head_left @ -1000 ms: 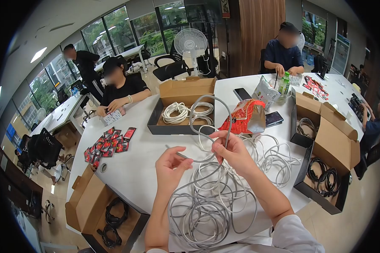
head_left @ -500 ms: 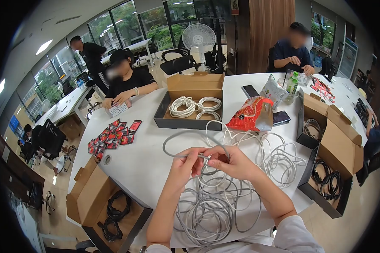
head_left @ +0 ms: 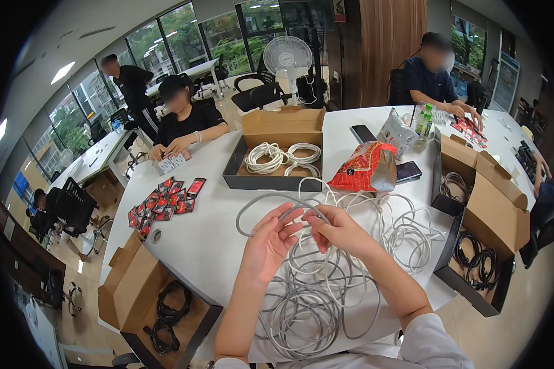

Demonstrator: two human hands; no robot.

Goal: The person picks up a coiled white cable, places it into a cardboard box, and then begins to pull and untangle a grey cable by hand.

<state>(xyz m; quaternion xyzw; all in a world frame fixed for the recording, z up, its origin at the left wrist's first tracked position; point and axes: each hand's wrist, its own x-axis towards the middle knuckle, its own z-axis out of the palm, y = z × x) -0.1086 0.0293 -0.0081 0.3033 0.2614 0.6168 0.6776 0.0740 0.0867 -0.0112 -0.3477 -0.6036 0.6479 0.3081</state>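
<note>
A loop of grey cable (head_left: 247,211) rises above the table between my two hands. My left hand (head_left: 269,243) is palm up with its fingers spread, and the cable passes behind or against them. My right hand (head_left: 338,230) pinches the grey cable, its fingertips close to those of my left hand. Below both hands lies a tangled pile of grey cable (head_left: 298,320). Loose white cable (head_left: 412,237) spreads over the table to the right and runs under my right hand.
An open box (head_left: 271,182) holds coiled white cables. Boxes with black cables stand at lower left (head_left: 197,329) and right (head_left: 474,292). Red packets (head_left: 166,203), a red bag (head_left: 363,167), phones and a bottle (head_left: 424,121) lie around. Two people sit across the table; another stands behind.
My left hand has opened from its grip on the grey cable and turned palm up. My right hand has shifted slightly. The seated person at the right has reached toward the red packets there.
</note>
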